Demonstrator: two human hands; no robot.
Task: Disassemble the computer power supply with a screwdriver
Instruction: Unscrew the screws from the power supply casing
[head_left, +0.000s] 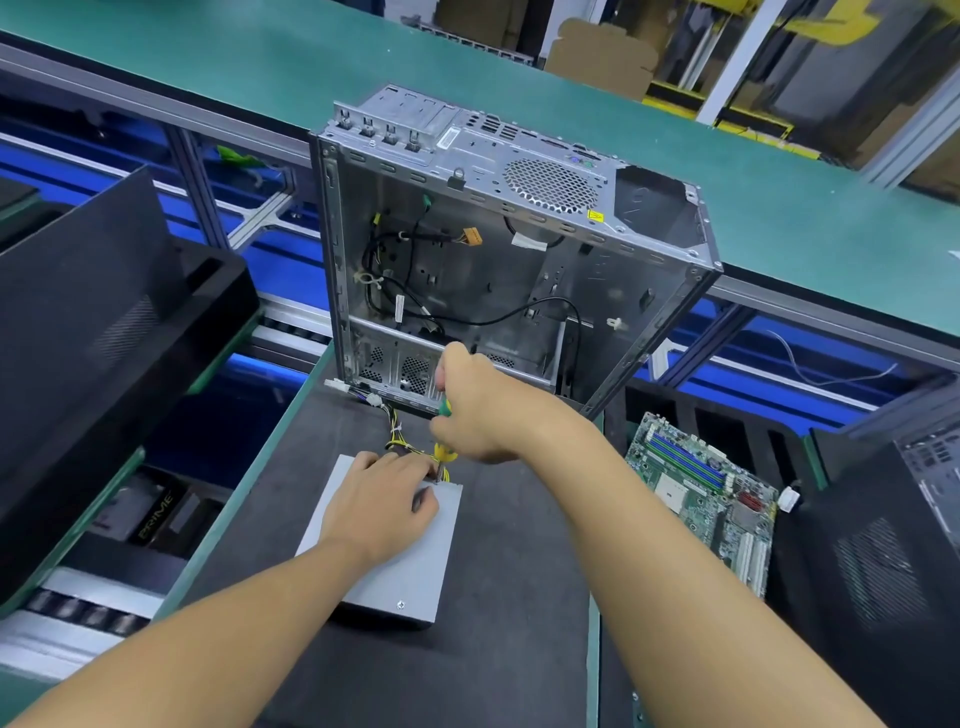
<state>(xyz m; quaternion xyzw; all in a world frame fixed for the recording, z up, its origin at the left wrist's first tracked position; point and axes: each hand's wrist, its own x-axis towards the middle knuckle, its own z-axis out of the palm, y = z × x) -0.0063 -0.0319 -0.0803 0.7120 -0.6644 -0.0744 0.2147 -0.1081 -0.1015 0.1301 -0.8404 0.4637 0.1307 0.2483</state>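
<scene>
**Screwdriver upright at the supply's far right corner**

Grey power supply (395, 571) lies flat in the middle of the bench (493, 649), its yellow wires trailing toward the gutted case (493, 249) at the far edge. The left hand (382, 501) lies palm-down on the lid, probably to stop the box sliding or turning. The right hand (478, 410) is wrapped round the green-and-yellow screwdriver (444, 453), held upright so force runs straight down. One screw (400, 604) shows by the near edge, so I'd judge the work barely started.
</scene>
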